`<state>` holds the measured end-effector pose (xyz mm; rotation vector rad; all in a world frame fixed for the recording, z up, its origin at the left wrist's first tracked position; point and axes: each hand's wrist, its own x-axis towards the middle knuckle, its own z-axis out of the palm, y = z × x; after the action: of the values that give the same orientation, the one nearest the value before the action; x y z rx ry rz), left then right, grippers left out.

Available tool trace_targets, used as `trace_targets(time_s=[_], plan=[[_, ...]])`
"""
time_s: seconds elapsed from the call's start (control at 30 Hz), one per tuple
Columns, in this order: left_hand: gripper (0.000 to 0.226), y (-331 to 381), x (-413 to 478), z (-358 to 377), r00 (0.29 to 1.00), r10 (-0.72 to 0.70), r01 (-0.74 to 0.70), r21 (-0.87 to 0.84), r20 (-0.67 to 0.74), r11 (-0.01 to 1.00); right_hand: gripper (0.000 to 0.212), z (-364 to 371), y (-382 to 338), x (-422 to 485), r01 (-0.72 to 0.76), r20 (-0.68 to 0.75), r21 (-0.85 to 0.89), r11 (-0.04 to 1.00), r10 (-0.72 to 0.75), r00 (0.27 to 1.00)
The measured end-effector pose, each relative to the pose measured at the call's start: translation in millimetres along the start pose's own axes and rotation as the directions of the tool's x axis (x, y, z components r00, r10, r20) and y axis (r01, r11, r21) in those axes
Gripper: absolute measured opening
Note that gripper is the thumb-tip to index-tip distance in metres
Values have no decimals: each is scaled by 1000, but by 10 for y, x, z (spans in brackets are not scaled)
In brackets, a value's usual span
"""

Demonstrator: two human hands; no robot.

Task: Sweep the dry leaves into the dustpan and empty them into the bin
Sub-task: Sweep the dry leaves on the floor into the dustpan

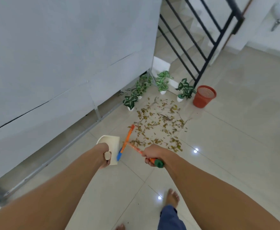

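Head view, looking down at a tiled floor (pixel 227 138).

- Left hand (pixel 105 161): fingers curled round the handle of a cream dustpan (pixel 112 141), with the handle's butt end showing above the fist. The pan is carried low and out front. Whether it touches the tile, I cannot tell.
- Right hand (pixel 151 155): fingers wrapped tight around the broom (pixel 127 138) near its green end cap. The orange and blue head hangs crosswise just beside the pan, at the near edge of the litter. Probably a high grip for reach while standing.
- Dry leaves (pixel 159 125): all on the floor, in a loose scatter with some twigs. None are in the pan.
- Bin (pixel 204 97): orange-red, slatted, upright just beyond the leaves, by the stair railing (pixel 194 52).
- Small potted plants (pixel 163 82) ring the far side of the scatter.
- One bare foot (pixel 172 198) is stepping forward.

Judgement: sweeping has not started. Both tools are in hand for the approach. Strokes toward the plants risk knocking the pots.
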<state>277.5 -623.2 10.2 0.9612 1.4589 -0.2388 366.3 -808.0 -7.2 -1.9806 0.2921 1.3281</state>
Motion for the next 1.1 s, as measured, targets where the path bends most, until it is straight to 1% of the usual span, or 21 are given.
trace_targets(time_s=[0.07,0.17,0.23,0.3,0.37,0.4,0.43,0.57,0.67,0.7,0.77,0.83,0.9,0.97,1.07,1.1], plan=[[8,62,61,40,999,-3,1,-61,-40,998,22,-24,-154,216,3,36,-62,998,-1,999],[15,160,160,167,996,-15,2,-144,-90,990,26,-107,-347,542,34,85,-163,986,-20,996],[15,190,184,309,991,-42,15,-209,-124,978,26,-221,-448,785,61,112,-233,970,-36,993],[13,216,208,530,984,-68,26,-253,-162,967,27,-440,-513,1022,82,137,-337,938,-38,990],[11,264,213,761,976,-101,40,-297,-195,954,34,-736,-573,1175,93,148,-462,882,-27,989],[11,292,206,871,972,-115,43,-329,-204,943,37,-897,-603,1236,97,143,-504,858,-28,989],[10,315,194,978,969,-127,44,-357,-213,933,35,-1064,-630,1301,92,136,-526,846,-23,990],[17,387,83,1313,961,-178,62,-466,-211,883,14,-1659,-769,1340,80,141,-491,868,-11,990],[8,382,-52,1478,955,-203,52,-554,-215,831,4,-1968,-828,1185,118,186,-485,867,-29,982],[9,363,-96,1520,955,-205,44,-583,-213,811,5,-2049,-826,1126,138,206,-501,854,-37,978],[21,289,-170,1590,953,-209,30,-619,-219,785,7,-2174,-792,1042,189,249,-559,807,-54,967],[24,164,-251,1670,953,-209,24,-633,-219,774,21,-2219,-732,1021,223,284,-608,762,-53,957],[22,-29,-340,1765,951,-210,18,-634,-229,773,26,-2224,-598,1003,195,295,-612,766,-8,956],[21,-256,-434,1866,950,-206,14,-628,-234,778,26,-2248,-410,999,159,291,-608,778,32,956],[15,-619,-654,2019,958,-181,6,-620,-221,785,27,-2397,-72,957,132,264,-628,767,50,963],[14,-744,-725,2057,959,-181,5,-625,-219,781,22,-2453,38,905,132,250,-630,765,38,968]])
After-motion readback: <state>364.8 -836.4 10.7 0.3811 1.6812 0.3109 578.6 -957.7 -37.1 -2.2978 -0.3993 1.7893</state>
